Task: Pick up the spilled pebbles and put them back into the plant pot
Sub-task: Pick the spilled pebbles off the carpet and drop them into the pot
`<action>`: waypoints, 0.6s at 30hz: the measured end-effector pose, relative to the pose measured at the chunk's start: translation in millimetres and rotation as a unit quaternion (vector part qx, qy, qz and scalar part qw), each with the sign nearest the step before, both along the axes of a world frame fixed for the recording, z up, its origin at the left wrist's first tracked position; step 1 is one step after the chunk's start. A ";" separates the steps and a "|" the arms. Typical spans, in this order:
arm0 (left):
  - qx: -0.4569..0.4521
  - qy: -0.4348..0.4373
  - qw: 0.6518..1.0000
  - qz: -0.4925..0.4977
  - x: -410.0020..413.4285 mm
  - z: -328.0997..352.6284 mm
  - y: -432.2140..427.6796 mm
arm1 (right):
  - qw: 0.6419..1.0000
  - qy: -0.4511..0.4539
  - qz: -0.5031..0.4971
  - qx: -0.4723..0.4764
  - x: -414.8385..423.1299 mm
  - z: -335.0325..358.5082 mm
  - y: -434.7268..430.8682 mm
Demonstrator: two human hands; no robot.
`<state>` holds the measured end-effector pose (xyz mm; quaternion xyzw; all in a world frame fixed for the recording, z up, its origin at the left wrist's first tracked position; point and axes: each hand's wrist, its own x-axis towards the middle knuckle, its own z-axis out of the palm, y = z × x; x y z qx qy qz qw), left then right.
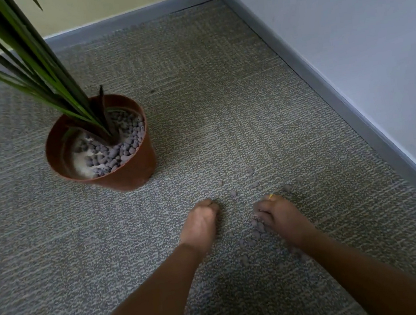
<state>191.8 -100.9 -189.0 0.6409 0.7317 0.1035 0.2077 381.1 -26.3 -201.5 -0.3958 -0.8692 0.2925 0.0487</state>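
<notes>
Grey carpet in a room corner, bounded by grey skirting. Spilled pebbles lie beside the right hand, fingers curled around some; left hand curled closed. Plant pot stands upper left, open floor around.

plant pot: terracotta brown | pebbles: grey-purple | leaves: dark green | carpet: grey-beige, fine woven stripes | skirting: grey | ring: gold
</notes>
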 end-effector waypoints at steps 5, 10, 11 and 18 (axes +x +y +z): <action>0.120 -0.062 0.991 0.011 -20.1 38.4 21.1 | 0.992 0.106 -0.073 0.001 -37.5 22.4 9.6; 0.325 -0.081 0.931 0.141 -60.2 91.8 38.7 | 0.959 0.260 -0.115 -0.001 -110.7 74.8 21.5; 0.346 -0.083 0.914 0.193 -71.4 98.6 39.2 | 0.951 0.285 -0.119 -0.005 -125.6 85.4 24.1; 0.313 -0.102 0.841 0.429 -141.9 103.5 30.1 | 0.945 0.309 -0.104 -0.034 -218.1 124.2 35.2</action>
